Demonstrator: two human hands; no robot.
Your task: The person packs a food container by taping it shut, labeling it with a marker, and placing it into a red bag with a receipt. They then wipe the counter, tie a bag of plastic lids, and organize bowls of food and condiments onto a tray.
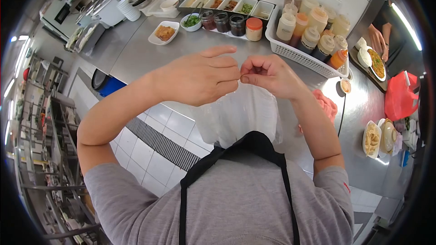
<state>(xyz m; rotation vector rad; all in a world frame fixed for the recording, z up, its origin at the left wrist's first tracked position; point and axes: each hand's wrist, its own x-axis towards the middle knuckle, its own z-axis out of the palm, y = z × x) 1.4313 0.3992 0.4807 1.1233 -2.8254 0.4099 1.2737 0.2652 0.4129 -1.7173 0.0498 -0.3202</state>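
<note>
Two bare hands raised close together at the near edge of the metal table [131,59] in the head view, with fingertips meeting or nearly so. On the left hand [202,79], back turned to the camera, one finger stretched out toward the right and the others bent, with tips hidden; impossible to tell whether closed on anything. On the right hand [277,75], thumb and forefinger pinched together right beside the left fingers, the rest curled; too little visible to name anything between the tips. Just below both hands, clear plastic [240,113], wrinkled and hanging down in front of the black apron [250,147], partly over the table edge.

Beyond the hands, on the table: a white dish of orange food [164,32], a bowl of chopped greens [191,22], three dark jars [222,22] and a red-lidded jar [254,29] in a row before a rack of small food trays [227,3]. To the right of these, a white basket [303,58] full of squeeze bottles [318,18]. Beside the right forearm, a pink cloth [325,107]. Farther right, a red bag [401,97] and another person's hands [378,41] near a plate of food [376,63].
</note>
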